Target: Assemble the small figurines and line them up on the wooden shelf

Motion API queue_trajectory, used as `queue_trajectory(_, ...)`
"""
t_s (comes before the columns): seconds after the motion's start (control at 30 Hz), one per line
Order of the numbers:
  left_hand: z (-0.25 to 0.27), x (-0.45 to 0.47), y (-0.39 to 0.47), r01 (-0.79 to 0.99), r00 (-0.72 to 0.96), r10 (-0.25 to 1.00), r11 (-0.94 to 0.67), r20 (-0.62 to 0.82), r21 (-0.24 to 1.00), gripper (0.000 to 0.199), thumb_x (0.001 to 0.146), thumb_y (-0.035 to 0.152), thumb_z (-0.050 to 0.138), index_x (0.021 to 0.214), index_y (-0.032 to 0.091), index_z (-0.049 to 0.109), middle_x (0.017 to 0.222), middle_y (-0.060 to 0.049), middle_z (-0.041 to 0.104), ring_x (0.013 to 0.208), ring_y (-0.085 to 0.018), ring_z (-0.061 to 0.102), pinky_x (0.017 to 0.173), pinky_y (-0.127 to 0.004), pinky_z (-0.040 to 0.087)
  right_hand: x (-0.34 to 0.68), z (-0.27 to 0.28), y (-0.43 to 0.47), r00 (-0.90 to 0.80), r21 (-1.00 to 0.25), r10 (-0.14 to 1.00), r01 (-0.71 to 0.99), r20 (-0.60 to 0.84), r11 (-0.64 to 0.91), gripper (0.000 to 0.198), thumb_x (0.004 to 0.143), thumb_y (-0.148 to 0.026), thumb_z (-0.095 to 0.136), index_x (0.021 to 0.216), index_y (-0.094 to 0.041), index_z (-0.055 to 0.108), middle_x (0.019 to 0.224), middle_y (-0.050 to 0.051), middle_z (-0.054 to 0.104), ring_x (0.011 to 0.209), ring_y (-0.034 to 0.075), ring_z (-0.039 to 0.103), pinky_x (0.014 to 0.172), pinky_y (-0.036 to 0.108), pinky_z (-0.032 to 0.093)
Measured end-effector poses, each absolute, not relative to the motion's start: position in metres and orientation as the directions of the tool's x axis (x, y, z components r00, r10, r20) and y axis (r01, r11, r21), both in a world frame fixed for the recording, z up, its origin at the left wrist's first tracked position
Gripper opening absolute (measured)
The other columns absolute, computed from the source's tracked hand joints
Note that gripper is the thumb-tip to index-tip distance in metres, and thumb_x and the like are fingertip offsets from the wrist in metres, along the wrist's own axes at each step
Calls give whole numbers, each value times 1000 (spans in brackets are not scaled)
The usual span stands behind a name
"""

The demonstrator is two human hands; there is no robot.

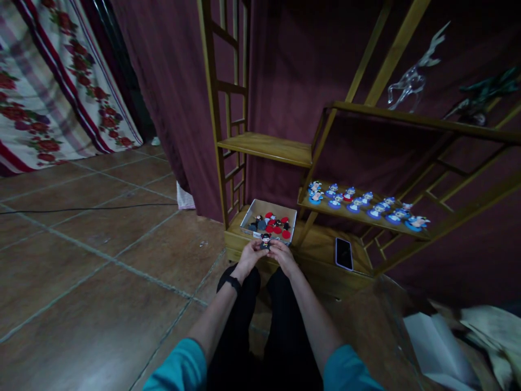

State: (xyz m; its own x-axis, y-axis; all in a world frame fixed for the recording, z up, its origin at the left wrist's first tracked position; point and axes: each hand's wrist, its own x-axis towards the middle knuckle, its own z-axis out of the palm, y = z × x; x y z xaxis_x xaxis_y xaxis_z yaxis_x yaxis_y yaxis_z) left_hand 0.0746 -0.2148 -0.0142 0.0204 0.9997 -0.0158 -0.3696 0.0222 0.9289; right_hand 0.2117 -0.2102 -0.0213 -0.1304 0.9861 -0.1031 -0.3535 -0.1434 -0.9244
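Note:
Between my two hands is a small doll figurine (265, 239) with dark hair, red at the sides of its head and a dark base. My left hand (249, 257) has its fingers closed on the figurine's left side, and a dark band circles that wrist. From the other side, the fingers of my right hand (283, 255) pinch the same figurine near its base. Just beyond my hands sits an open shallow box (269, 205), holding several red, black and grey figurine pieces. My hands hide part of its near edge.
Several blue-and-white figurines (354, 205) stand in rows on a wooden shelf (407, 229) to the right. Below it lies a phone (344, 254). Higher up stand a clear deer ornament (409, 84) and a dark green ornament (484, 92). A white box (439, 347) rests at lower right.

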Motion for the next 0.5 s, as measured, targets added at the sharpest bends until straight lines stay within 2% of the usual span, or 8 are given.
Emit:
queue_trajectory(0.33,-17,76,-212,-344,-90,996,-40,10,938,43,45,14,80,82,15,59,72,-1,64,65,-13,58,68,-28,45,208,-17,-211,-129,-915,983,-367,-130,-169,41,59,-37,72,94,-19,62,91,5,66,76,16,63,73,33,50)
queue_trajectory(0.5,-22,76,-210,-215,-167,984,-105,69,971,39,47,18,79,81,16,60,67,1,60,59,-11,54,62,-25,42,206,-17,-211,-132,-915,977,-348,-167,-204,41,60,-39,72,95,-20,62,89,4,67,77,17,64,74,35,51)
